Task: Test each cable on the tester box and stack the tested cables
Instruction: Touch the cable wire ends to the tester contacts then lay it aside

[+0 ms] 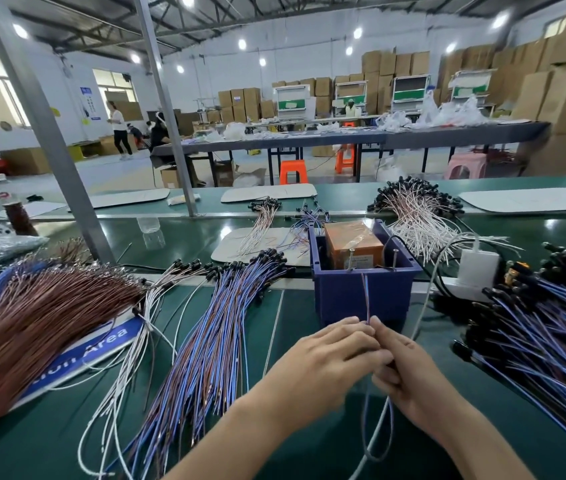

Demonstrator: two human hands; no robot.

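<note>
A thin blue and brown cable [365, 296] stands upright between my two hands, its upper end reaching the front rim of the blue tester box [361, 292]. My left hand [326, 358] and my right hand [402, 365] meet just in front of the box and both pinch the cable's lower part. The box holds an orange block [354, 242] with two metal pins at its front edge. A fanned stack of blue and brown cables [212, 327] lies to the left. A second heap of blue cables with black ends [544, 327] lies to the right.
A thick bundle of brown cables [32, 317] covers a blue sign at the far left. White cables with black ends [416, 216] lie behind the box. A white plug adapter [475, 268] and a grey cord [378, 431] sit at the right. A metal post [56, 140] rises at the left.
</note>
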